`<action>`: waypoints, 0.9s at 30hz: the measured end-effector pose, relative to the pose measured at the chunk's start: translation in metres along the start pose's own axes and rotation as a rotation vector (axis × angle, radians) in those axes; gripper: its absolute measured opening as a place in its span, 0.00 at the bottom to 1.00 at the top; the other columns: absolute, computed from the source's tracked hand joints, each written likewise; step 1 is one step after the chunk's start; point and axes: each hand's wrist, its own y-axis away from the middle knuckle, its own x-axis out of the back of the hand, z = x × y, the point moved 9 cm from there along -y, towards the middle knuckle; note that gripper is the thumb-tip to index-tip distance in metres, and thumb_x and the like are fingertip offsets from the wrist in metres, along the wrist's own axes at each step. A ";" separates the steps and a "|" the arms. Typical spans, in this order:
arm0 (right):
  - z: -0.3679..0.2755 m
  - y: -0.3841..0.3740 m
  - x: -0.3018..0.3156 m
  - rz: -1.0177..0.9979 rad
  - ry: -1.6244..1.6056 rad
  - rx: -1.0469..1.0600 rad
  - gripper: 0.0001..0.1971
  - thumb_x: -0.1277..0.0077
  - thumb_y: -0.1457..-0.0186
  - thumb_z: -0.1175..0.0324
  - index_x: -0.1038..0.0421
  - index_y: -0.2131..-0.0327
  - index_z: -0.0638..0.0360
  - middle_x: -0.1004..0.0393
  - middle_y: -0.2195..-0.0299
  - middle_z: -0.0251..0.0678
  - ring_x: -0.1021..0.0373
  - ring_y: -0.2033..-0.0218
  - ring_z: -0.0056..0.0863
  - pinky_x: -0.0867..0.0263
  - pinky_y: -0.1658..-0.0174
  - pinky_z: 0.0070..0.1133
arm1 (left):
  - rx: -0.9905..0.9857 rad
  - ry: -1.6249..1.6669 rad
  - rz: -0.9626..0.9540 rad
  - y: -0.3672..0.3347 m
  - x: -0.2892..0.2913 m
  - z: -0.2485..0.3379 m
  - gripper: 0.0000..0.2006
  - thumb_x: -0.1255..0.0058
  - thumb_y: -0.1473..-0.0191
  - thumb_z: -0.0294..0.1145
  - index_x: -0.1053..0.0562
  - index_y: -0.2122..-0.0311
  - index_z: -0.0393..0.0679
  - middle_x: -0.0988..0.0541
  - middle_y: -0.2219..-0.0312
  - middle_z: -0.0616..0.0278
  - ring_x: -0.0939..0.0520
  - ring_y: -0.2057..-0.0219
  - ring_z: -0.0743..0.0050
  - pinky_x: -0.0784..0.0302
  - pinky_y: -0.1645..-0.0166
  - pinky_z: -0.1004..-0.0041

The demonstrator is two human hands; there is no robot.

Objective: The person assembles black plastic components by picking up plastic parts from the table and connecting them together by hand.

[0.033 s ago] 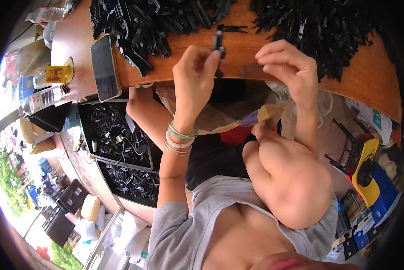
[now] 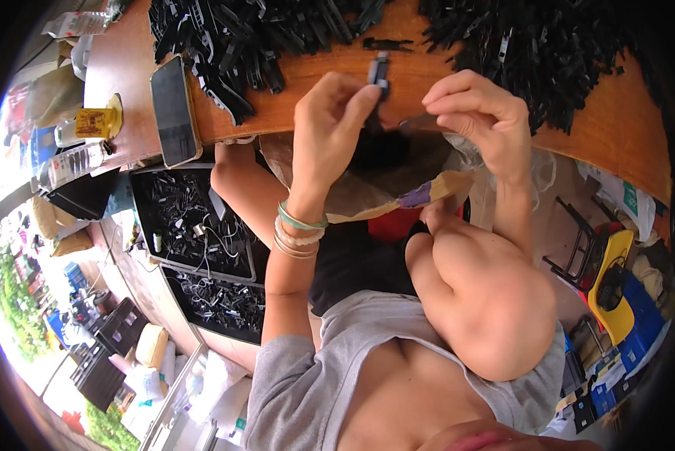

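My left hand (image 2: 334, 124) pinches a small black plastic part (image 2: 379, 79), a narrow strip with a greyish middle, above the near edge of the wooden table (image 2: 319, 71). Just right of it, my right hand (image 2: 479, 113) has thumb and fingertips together. A thin dark sliver (image 2: 413, 120) reaches from those fingertips toward the left hand, too blurred to name. One loose black part (image 2: 387, 45) lies on the wood beyond the hands. Black plastic parts are heaped in a left pile (image 2: 240, 45) and a right pile (image 2: 529, 52).
A phone (image 2: 175, 113) lies at the table's left edge, near a yellow container (image 2: 98, 122). Below the edge, an open bag (image 2: 367, 207) spreads over my lap. Black trays (image 2: 258, 255) of parts stand at lower left. A yellow stool (image 2: 612, 308) is at right.
My left hand and the black part have shifted slightly to the right, and the part shows more of its grey side. My right hand has barely moved.
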 end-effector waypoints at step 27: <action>-0.042 0.028 -0.016 0.248 0.662 0.429 0.14 0.43 0.61 0.87 0.24 0.67 0.64 0.25 0.66 0.36 0.27 0.68 0.28 0.29 0.69 0.18 | -0.337 -0.355 -0.292 0.034 -0.040 0.044 0.18 0.44 0.52 0.22 0.32 0.54 0.34 0.22 0.72 0.44 0.20 0.72 0.44 0.25 0.71 0.63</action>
